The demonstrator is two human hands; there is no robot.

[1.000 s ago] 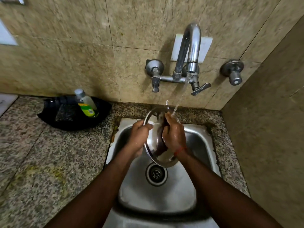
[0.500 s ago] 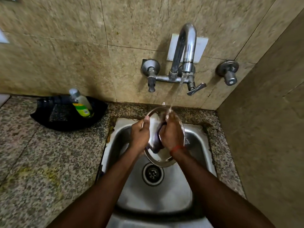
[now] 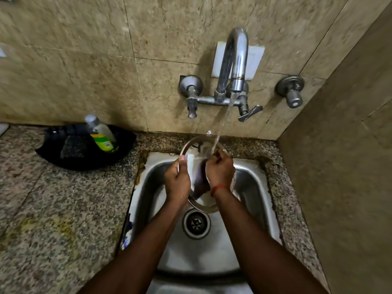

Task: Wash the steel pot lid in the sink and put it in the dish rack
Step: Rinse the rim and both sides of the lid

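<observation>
The round steel pot lid (image 3: 204, 203) is held tilted on edge over the steel sink (image 3: 252, 183), under the water running from the tap (image 3: 234, 66). My left hand (image 3: 177, 183) grips the lid's left rim, thumb on the edge. My right hand (image 3: 219, 171) lies flat on the lid's inner face, fingers up near the stream; a red thread circles that wrist. Much of the lid is hidden behind both hands. No dish rack is in view.
A black tray (image 3: 63, 154) on the granite counter (image 3: 53, 209) to the left holds a bottle of dish soap (image 3: 101, 134) and a dark scrub pad (image 3: 74, 146). The drain (image 3: 196, 223) lies below the lid. Tiled walls close in behind and to the right.
Both hands and the lid have shifted slightly up toward the stream, and my right hand has slid higher over the lid's face. The camera view has drifted a little.
</observation>
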